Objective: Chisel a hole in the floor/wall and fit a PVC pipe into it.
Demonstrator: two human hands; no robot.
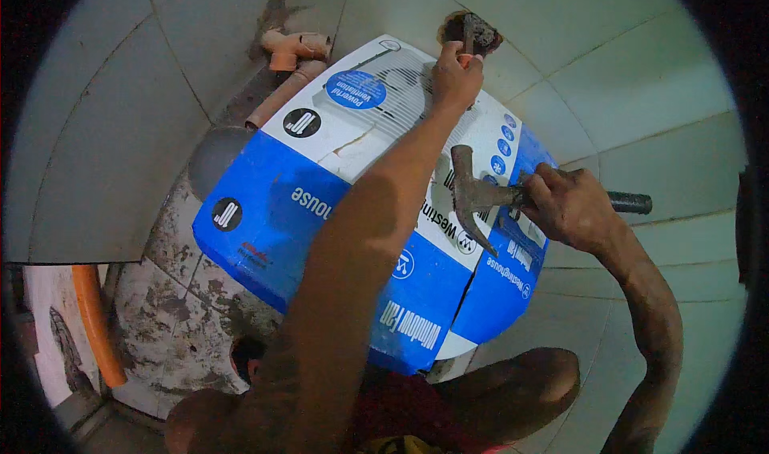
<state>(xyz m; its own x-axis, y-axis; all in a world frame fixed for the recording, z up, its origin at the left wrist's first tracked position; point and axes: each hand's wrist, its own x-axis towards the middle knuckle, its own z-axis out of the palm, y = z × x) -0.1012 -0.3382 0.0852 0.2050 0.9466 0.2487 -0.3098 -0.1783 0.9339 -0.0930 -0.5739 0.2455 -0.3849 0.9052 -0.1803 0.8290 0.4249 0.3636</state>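
My left hand (455, 78) reaches across to the far wall, its fingers closed around what looks like a chisel (469, 36) with a bit of orange at the grip. The chisel's narrow shaft points into a rough, broken hole (488, 35) in the tiles. To the right, my right hand (570, 206) grips a claw hammer (474, 195) by its dark handle. The worn metal head hangs over a large blue-and-white cardboard box (268, 214), apart from the chisel. Beneath my left forearm, part of the box is hidden.
Pale tiled walls (665, 70) close in around the box. Tan pipe fittings (298, 47) and a pipe (284, 94) lie in the far left corner. An orange pipe (98, 326) stands at lower left, by the stained floor (164, 326). My bent knee (553, 374) is near the box.
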